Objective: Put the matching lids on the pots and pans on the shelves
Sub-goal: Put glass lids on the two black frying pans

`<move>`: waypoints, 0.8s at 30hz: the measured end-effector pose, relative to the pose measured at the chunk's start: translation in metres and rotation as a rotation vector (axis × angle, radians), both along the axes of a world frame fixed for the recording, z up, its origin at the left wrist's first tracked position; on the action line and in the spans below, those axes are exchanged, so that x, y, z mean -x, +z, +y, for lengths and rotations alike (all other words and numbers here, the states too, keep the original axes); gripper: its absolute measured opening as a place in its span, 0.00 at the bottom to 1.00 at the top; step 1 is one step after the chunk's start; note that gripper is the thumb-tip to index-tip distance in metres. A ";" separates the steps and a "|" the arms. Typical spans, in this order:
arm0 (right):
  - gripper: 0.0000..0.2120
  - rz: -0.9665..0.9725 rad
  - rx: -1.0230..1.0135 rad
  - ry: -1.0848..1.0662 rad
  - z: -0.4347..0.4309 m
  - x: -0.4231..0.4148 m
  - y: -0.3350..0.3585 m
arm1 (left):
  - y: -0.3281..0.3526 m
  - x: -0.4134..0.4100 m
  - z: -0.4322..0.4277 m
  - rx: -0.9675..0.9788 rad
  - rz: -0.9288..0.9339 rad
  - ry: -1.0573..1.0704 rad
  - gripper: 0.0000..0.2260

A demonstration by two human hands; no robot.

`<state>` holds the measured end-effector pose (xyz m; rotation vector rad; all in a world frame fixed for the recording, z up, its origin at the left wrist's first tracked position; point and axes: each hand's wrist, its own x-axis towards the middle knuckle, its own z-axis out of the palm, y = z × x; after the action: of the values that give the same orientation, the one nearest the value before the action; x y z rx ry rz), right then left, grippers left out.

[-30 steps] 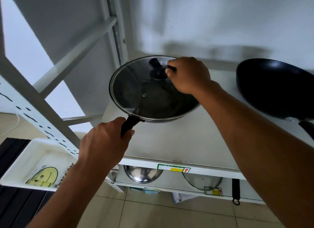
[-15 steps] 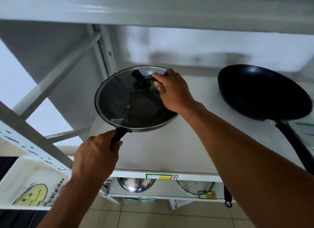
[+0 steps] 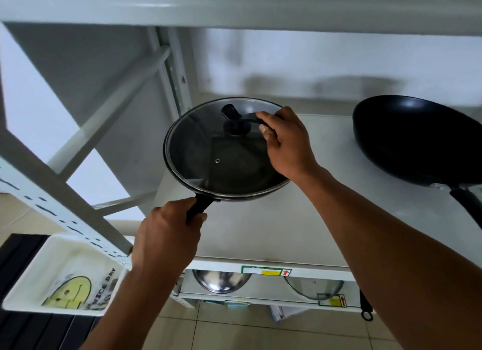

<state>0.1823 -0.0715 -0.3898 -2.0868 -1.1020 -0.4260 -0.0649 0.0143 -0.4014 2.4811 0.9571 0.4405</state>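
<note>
- Two hands are on one covered pan (image 3: 208, 190), which sits at the left end of the white shelf (image 3: 273, 219), near the rack's upright post (image 3: 174, 70).
- Left hand (image 3: 164, 242): fingers wrapped closed around the pan's black handle (image 3: 197, 208), which juts off the pan's near edge toward the shelf's front lip.
- Right hand (image 3: 287, 143): reaches over the right side of the pan; fingertips pinched on one arm of the lid's black handle (image 3: 234, 120), thumb underneath.
- Glass lid (image 3: 216, 151): metal-rimmed, with a small steam hole near the middle; it lies on the pan. Along the near edge the pan's rim shows just under the lid's rim; whether the lid is fully seated cannot be told.
- Second pan (image 3: 407, 140): black, uncovered, at the right end of the same shelf, well apart from the covered pan; its handle (image 3: 469, 208) runs off toward the right edge of view.
- Lower shelf, beneath the covered pan's shelf: a steel lid (image 3: 221, 280) to the left and a glass lid (image 3: 313, 289) to the right, both partly hidden by the shelf front.
- White tray (image 3: 39, 268): printed with a yellow smiley face, below and left of the covered pan, outside the rack frame.
</note>
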 end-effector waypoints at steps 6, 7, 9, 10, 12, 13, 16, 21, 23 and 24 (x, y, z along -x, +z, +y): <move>0.16 0.025 -0.012 0.006 0.005 -0.005 0.003 | -0.001 0.000 0.003 0.045 -0.026 0.015 0.07; 0.15 0.028 -0.015 0.021 0.004 -0.004 0.004 | -0.001 0.000 0.004 0.044 -0.024 0.012 0.07; 0.15 0.015 -0.026 0.043 0.001 -0.002 0.005 | 0.000 0.000 0.005 0.066 -0.024 0.006 0.07; 0.14 0.003 -0.033 0.047 -0.001 -0.001 0.005 | 0.000 0.001 0.005 0.075 -0.025 0.006 0.08; 0.14 -0.022 -0.035 0.049 -0.002 -0.001 0.005 | 0.000 0.001 0.004 0.063 -0.031 0.005 0.08; 0.14 -0.029 -0.026 0.047 0.000 -0.002 0.004 | 0.000 0.001 0.004 0.052 -0.033 0.006 0.08; 0.15 -0.007 -0.002 0.031 0.006 -0.001 0.003 | 0.002 0.001 0.004 0.048 -0.023 0.019 0.08; 0.15 0.001 0.022 0.026 0.009 0.001 0.006 | 0.006 0.002 0.004 0.054 -0.013 0.017 0.05; 0.15 0.012 0.025 0.033 0.008 -0.001 0.009 | 0.007 0.002 0.004 0.051 -0.003 0.019 0.04; 0.15 0.010 0.029 0.033 0.007 -0.002 0.010 | 0.007 0.002 0.004 0.053 0.000 0.022 0.04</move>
<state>0.1843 -0.0642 -0.3801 -2.0908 -1.1408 -0.3856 -0.0669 0.0186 -0.3943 2.4251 0.9845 0.4168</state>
